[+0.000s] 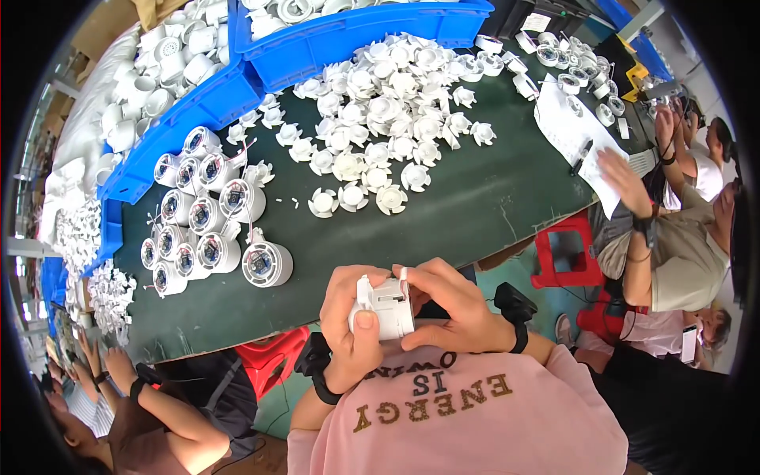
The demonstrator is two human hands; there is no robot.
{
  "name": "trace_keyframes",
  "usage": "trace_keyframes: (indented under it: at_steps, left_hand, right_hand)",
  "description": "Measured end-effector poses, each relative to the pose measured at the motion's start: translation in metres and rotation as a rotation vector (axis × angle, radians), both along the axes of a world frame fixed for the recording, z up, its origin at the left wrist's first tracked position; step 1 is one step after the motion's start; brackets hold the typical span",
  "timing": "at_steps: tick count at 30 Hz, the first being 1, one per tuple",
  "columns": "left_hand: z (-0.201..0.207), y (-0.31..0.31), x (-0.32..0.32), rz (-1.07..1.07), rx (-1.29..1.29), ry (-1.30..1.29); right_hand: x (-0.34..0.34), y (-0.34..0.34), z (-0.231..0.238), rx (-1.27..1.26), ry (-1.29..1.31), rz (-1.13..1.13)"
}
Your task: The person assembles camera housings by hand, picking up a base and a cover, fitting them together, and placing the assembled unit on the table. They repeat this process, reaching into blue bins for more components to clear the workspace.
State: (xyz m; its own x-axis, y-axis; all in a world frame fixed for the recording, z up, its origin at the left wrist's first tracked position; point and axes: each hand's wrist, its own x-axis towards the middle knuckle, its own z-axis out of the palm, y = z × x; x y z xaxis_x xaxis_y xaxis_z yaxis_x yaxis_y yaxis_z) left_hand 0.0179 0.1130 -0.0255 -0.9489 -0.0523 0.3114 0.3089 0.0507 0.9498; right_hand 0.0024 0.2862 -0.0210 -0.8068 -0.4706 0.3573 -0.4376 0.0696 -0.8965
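Note:
A small white plastic housing (389, 315) is held up between both my hands, in front of my chest by the near table edge. My left hand (348, 321) is closed round its left side, the thumb pressed on its face. My right hand (451, 305) grips it from the right, with fingertips on its upper rim and the thumb low on its side. A narrow slot shows on its upper part; its underside is hidden. Left of my hands, round white housings with wires and dark centres (267, 264) stand grouped on the green table (340, 245).
White bladed fan wheels (396, 103) are heaped at mid-table. Blue bins (356, 51) of white parts line the far side. A paper sheet (554, 119) and black pen (582, 154) lie at right, near a co-worker's hand (624, 180). Red stools (566, 249) stand beyond the edge.

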Motion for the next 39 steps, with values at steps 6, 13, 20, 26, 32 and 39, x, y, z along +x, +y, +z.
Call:
trace_keyframes:
  at_steps: [6, 13, 20, 26, 32, 39]
  left_hand:
    - [-0.001, 0.001, -0.004, 0.018, -0.064, 0.108]
    - [-0.005, 0.005, -0.013, -0.013, -0.242, -0.046]
    - [-0.009, 0.014, -0.006, -0.143, 0.122, -0.519]
    - [-0.008, 0.009, -0.011, -0.185, 0.149, -0.514]
    - [-0.009, 0.005, -0.018, -0.204, 0.131, -0.548]
    - [-0.007, 0.004, -0.022, -0.244, 0.163, -0.501]
  right_hand:
    - [-0.006, -0.001, 0.004, 0.009, 0.026, 0.012]
    - [-0.007, 0.005, 0.01, 0.166, 0.073, -0.278]
    - [-0.004, 0.005, -0.019, 0.198, -0.005, -0.143]
    - [-0.006, 0.017, -0.02, -0.153, -0.536, 0.043]
    - [-0.014, 0.013, -0.026, -0.15, -0.523, 0.031]
    - [-0.017, 0.005, -0.027, -0.15, -0.48, 0.005]
